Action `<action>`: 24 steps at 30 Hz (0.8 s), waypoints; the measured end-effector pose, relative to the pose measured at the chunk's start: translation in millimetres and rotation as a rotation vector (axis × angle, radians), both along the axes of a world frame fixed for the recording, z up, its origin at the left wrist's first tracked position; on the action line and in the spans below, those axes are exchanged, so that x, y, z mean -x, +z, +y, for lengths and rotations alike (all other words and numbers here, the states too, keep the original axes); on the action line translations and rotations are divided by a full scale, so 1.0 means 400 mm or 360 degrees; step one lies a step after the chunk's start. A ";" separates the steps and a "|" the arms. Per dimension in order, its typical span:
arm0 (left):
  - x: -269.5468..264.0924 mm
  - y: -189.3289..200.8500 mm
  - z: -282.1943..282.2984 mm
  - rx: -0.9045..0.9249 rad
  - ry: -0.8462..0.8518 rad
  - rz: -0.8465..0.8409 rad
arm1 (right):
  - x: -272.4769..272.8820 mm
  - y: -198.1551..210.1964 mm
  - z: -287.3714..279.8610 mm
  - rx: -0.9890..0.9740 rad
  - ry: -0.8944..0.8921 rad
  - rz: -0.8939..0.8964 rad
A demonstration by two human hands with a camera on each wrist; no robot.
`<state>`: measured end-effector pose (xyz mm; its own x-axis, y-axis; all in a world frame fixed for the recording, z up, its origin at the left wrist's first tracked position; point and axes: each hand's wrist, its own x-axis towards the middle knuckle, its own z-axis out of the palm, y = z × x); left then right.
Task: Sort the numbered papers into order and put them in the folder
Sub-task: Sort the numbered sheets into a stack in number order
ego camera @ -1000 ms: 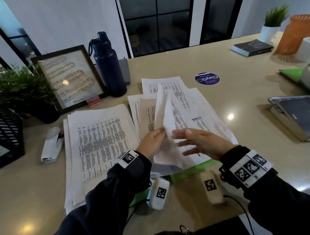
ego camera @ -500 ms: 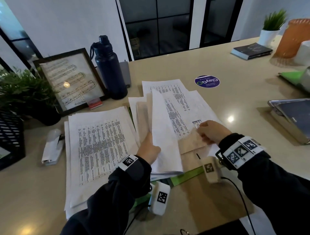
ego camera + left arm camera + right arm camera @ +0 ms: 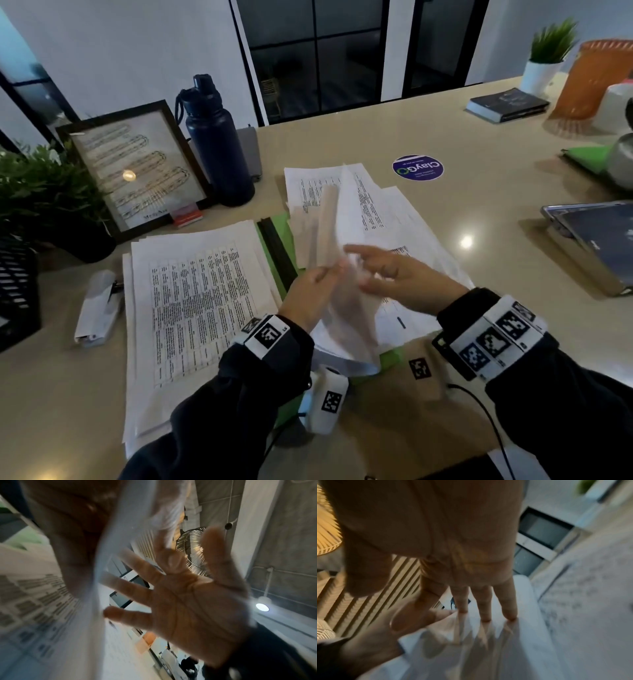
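Left hand (image 3: 313, 298) grips lifted sheets (image 3: 346, 240) over the spread papers (image 3: 404, 219); right hand (image 3: 394, 277), fingers straight, touches them (blurred). Bare worktop (image 3: 479, 164) lies rightward.

I see printed white papers (image 3: 191, 308) stacked flat at left on the desk. A lifted, curved sheet (image 3: 346, 246) stands above the spread right pile (image 3: 404, 219), which lies on the open green folder (image 3: 279, 236).
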<state>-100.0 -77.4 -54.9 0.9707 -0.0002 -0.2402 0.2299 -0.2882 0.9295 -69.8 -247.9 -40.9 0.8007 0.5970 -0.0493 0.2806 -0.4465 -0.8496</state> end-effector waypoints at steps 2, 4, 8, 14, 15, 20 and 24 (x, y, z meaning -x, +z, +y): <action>-0.011 0.000 0.001 -0.0123 0.0022 -0.0015 | 0.029 -0.009 0.034 0.0056 0.0344 0.0183; -0.022 -0.011 0.021 -0.0334 0.0088 -0.0105 | 0.052 -0.017 0.049 -0.0171 0.0352 0.0476; -0.024 -0.010 0.090 -0.0609 0.0191 -0.0212 | -0.008 -0.027 0.007 -0.0642 -0.0555 0.0582; -0.038 0.023 0.157 -0.0493 0.0361 -0.0349 | -0.147 -0.054 -0.111 -0.0731 -0.1357 0.0940; -0.038 0.024 0.162 -0.0457 0.0366 -0.0358 | -0.161 -0.054 -0.116 -0.0736 -0.1374 0.1008; -0.033 0.028 0.158 -0.0635 0.0259 -0.0323 | -0.243 -0.054 -0.088 -0.0558 -0.1415 0.1127; -0.026 0.019 0.140 -0.0593 0.0280 -0.0248 | -0.286 -0.076 -0.044 -0.0344 -0.1401 0.0998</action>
<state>-89.8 -21.5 -47.4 0.9728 0.2274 -0.0436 0.1711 -0.5791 0.7971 44.6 -265.6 -71.3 0.8196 -0.1252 -0.5591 -0.5712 -0.1031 -0.8143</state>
